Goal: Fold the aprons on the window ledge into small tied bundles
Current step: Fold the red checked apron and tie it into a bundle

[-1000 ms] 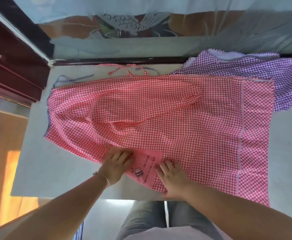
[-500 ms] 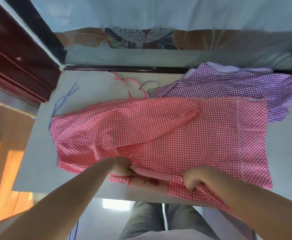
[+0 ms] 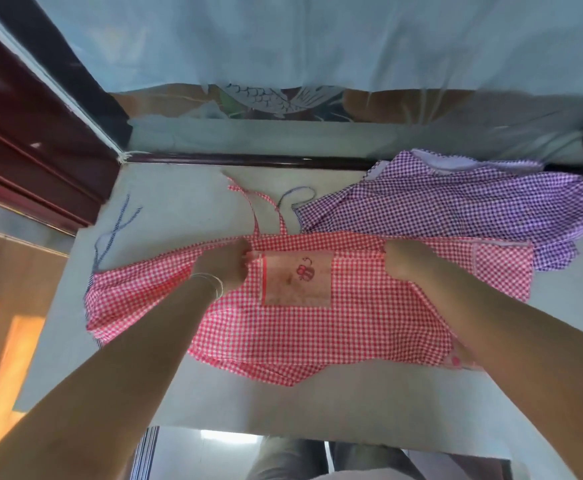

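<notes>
Both hands, the left hand (image 3: pixel 226 263) and right hand (image 3: pixel 406 263), pinching the red apron (image 3: pixel 317 327), have carried its near edge over beside the purple apron (image 3: pixel 456 206), so the first fold is made.

Red gingham apron (image 3: pixel 317 327), folded over

Two aprons on the window ledge (image 3: pixel 165 209), both hands in the middle of it.

The near apron (image 3: pixel 317 327) spreads across the ledge's middle, its pocket (image 3: pixel 295 280) lying on top between the left hand (image 3: pixel 226 263) and right hand (image 3: pixel 406 263); its ties (image 3: pixel 255 209) trail toward the back edge. The second apron (image 3: pixel 456 206) sits at the back right corner (its near edge tucked under the first).
</notes>
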The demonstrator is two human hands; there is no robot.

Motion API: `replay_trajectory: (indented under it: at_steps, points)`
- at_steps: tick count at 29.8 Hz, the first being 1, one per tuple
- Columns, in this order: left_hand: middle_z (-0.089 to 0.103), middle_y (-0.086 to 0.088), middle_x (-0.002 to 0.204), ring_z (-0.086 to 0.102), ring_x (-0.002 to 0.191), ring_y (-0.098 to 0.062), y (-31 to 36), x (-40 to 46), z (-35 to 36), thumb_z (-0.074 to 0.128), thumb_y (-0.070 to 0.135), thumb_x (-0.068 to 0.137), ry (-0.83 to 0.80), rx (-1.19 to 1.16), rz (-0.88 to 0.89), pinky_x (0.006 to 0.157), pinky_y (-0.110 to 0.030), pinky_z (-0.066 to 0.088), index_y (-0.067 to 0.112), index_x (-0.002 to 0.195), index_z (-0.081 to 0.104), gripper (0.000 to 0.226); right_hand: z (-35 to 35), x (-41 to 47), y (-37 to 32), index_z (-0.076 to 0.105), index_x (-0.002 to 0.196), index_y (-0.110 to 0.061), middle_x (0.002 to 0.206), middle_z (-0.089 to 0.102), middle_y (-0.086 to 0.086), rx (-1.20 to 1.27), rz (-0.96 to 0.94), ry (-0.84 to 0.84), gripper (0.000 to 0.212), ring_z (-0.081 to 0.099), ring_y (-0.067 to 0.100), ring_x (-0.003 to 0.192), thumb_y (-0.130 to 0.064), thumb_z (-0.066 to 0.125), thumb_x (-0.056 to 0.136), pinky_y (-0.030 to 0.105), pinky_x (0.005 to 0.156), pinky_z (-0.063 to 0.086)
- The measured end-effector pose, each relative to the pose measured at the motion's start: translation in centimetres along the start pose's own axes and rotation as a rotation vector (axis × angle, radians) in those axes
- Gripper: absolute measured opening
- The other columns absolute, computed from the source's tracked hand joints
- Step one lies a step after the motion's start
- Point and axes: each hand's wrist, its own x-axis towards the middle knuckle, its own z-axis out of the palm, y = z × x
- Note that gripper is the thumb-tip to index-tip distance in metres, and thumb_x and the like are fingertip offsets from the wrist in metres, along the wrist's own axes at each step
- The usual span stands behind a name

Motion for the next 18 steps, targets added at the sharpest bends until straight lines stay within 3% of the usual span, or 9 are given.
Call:
replay_trajectory:
  at_steps: [3, 6, 8, 10, 12, 14, 16, 18]
  points:
    - [0.064, -0.001, 0.089, 0.064, 0.084, -0.025, -0.2, 1.3, 1.3, 0.031, 0.038, 0.102, 0.122, 0.130, 0.038, 0.082, -0.040, 0.051, 0.018, 0.111, 0.049, 0.028, 1.3, 1.5, 0.6, 0.060, 0.116, -0.015, 0.117, 0.062, 0.007, 0.027, -0.004, 0.070, 0.027, 0.060, 0.024, 0.104, -0.024, 0.046, 0.094, 0.037, 0.090, 0.047]
    - [0.060, -0.006, 0.114, 0.058, 0.106, -0.028, -0.5, 2.3, 2.6, 0.045, 0.046, 0.094, 0.029, 0.223, 0.107, 0.097, -0.047, 0.045, 0.017, 0.123, 0.045, 0.040, 1.9, 2.8, 1.3, 0.047, 0.125, -0.019, 0.111, 0.064, 0.005, 0.125, -0.022, 0.062, 0.032, 0.062, 0.024, 0.098, -0.028, 0.048, 0.094, 0.039, 0.089, 0.048]
    - [0.041, -0.004, 0.142, 0.037, 0.132, -0.029, -0.4, 2.9, 3.2, 0.057, 0.057, 0.084, -0.063, 0.289, 0.160, 0.111, -0.048, 0.031, 0.022, 0.134, 0.043, 0.063, 1.8, 3.5, 1.8, 0.035, 0.135, -0.023, 0.104, 0.066, 0.005, 0.148, -0.039, 0.027, 0.039, 0.064, 0.022, 0.088, -0.030, 0.041, 0.097, 0.039, 0.086, 0.051]
    - [0.023, -0.002, 0.155, 0.018, 0.143, -0.029, -0.1, 3.6, 3.5, 0.059, 0.049, 0.086, -0.071, 0.316, 0.200, 0.115, -0.048, 0.020, 0.024, 0.135, 0.047, 0.057, 1.8, 4.2, 2.2, 0.037, 0.137, -0.028, 0.113, 0.064, 0.007, 0.105, -0.088, 0.005, 0.038, 0.063, 0.024, 0.095, -0.031, 0.034, 0.100, 0.042, 0.092, 0.050]
    - [0.021, 0.000, 0.157, 0.016, 0.145, -0.026, 0.3, 4.3, 3.6, 0.051, 0.036, 0.094, -0.067, 0.275, 0.219, 0.116, -0.046, 0.019, 0.022, 0.133, 0.051, 0.042, 1.7, 4.6, 2.6, 0.052, 0.127, -0.023, 0.128, 0.055, 0.006, 0.060, -0.145, 0.018, 0.034, 0.058, 0.023, 0.107, -0.034, 0.032, 0.101, 0.043, 0.097, 0.046]
    - [0.024, -0.001, 0.157, 0.027, 0.142, -0.027, 0.7, 4.8, 3.5, 0.042, 0.032, 0.099, -0.091, 0.169, 0.207, 0.113, -0.045, 0.026, 0.018, 0.133, 0.053, 0.038, 1.8, 4.6, 2.7, 0.060, 0.119, -0.016, 0.133, 0.047, 0.002, 0.095, -0.209, 0.021, 0.038, 0.054, 0.019, 0.111, -0.038, 0.035, 0.101, 0.039, 0.100, 0.043]
    - [0.036, -0.003, 0.150, 0.049, 0.126, -0.028, 1.1, 5.9, 3.1, 0.039, 0.031, 0.101, -0.139, 0.027, 0.183, 0.104, -0.041, 0.041, 0.018, 0.130, 0.054, 0.035, 1.9, 5.0, 3.2, 0.065, 0.111, -0.015, 0.128, 0.052, -0.002, 0.164, -0.236, -0.005, 0.038, 0.055, 0.016, 0.108, -0.040, 0.037, 0.101, 0.037, 0.101, 0.043]
    - [0.056, -0.003, 0.131, 0.061, 0.108, -0.024, 1.4, 6.5, 2.7, 0.038, 0.032, 0.101, -0.187, -0.084, 0.123, 0.090, -0.035, 0.050, 0.020, 0.128, 0.054, 0.033, 2.2, 4.9, 3.2, 0.064, 0.100, -0.019, 0.108, 0.063, -0.003, 0.229, -0.202, -0.023, 0.036, 0.059, 0.015, 0.097, -0.042, 0.036, 0.101, 0.035, 0.094, 0.047]
